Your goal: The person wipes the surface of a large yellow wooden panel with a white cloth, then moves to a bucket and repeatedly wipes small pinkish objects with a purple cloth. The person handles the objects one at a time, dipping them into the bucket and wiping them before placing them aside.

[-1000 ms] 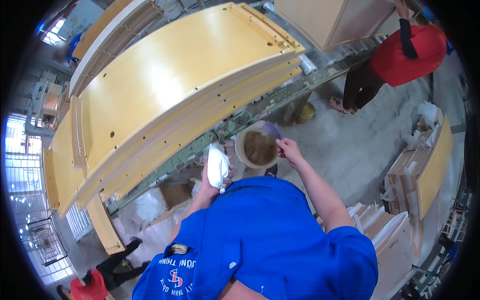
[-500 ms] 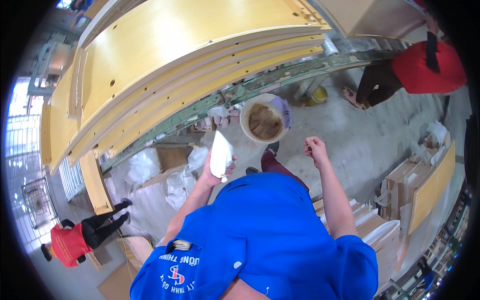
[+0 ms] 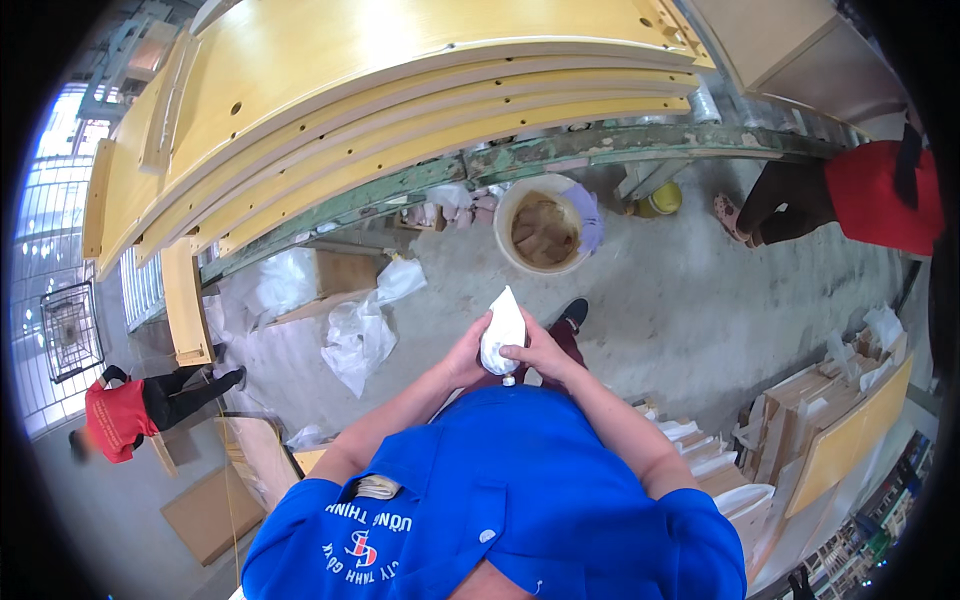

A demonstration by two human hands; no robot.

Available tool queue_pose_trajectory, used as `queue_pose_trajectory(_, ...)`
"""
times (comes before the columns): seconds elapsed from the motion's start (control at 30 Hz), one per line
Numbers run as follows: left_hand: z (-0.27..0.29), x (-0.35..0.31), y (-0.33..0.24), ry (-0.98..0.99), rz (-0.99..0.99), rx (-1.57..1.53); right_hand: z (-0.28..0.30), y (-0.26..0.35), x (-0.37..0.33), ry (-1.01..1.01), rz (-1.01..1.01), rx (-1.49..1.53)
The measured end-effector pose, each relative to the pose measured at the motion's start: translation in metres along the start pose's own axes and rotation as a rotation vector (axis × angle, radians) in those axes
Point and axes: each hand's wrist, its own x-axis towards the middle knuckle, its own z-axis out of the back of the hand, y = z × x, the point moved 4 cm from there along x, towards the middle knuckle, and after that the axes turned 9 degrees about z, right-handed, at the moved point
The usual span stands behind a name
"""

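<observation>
Both hands clamp a soft white plastic squeeze pouch (image 3: 502,330) held nozzle-down at the chest: the left hand (image 3: 468,352) cups its side, the right hand (image 3: 538,352) pinches near the small cap. A hard squeeze could, I judge, spill its contents onto the blue shirt (image 3: 500,490) or grey concrete floor (image 3: 660,300). Half a second ago the right hand hung free, away from the pouch, beside the round white bucket (image 3: 545,225).

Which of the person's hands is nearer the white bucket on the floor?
Right, narrowly. The right hand grips the white squeeze bottle almost directly below the bucket; the left hand holds the bottle's other side, slightly farther away.
</observation>
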Motion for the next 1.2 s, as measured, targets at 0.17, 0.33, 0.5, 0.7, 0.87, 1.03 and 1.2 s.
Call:
queue_pose_trajectory(0.17, -0.046, 0.042, 0.002, -0.116, 0.1, 0.194, 0.07, 0.001, -0.014, -0.188, -0.023, 0.193)
queue_pose_trajectory(0.33, -0.066, 0.082, 0.003, -0.088, 0.005, 0.532, 0.155, 0.006, -0.033, -0.339, 0.002, 0.396)
queue_pose_trajectory(0.5, -0.02, 0.099, 0.007, -0.304, 0.076, 0.415, 0.219, 0.013, -0.054, -0.521, 0.104, 0.472)
queue_pose_trajectory(0.7, 0.055, 0.108, 0.016, -0.445, 0.228, 0.461, 0.251, 0.013, -0.054, -0.708, 0.216, 0.401)
queue_pose_trajectory(0.87, 0.096, 0.129, 0.008, -0.464, 0.277, 0.464, 0.253, -0.016, -0.056, -0.801, 0.279, 0.458)
queue_pose_trajectory(1.03, 0.139, 0.167, -0.005, -0.428, 0.286, 0.446, 0.252, -0.061, -0.057, -0.963, 0.293, 0.57)
queue_pose_trajectory(1.2, 0.19, 0.216, -0.016, -0.452, 0.27, 0.375, 0.279, -0.103, -0.034, -1.062, 0.343, 0.4)
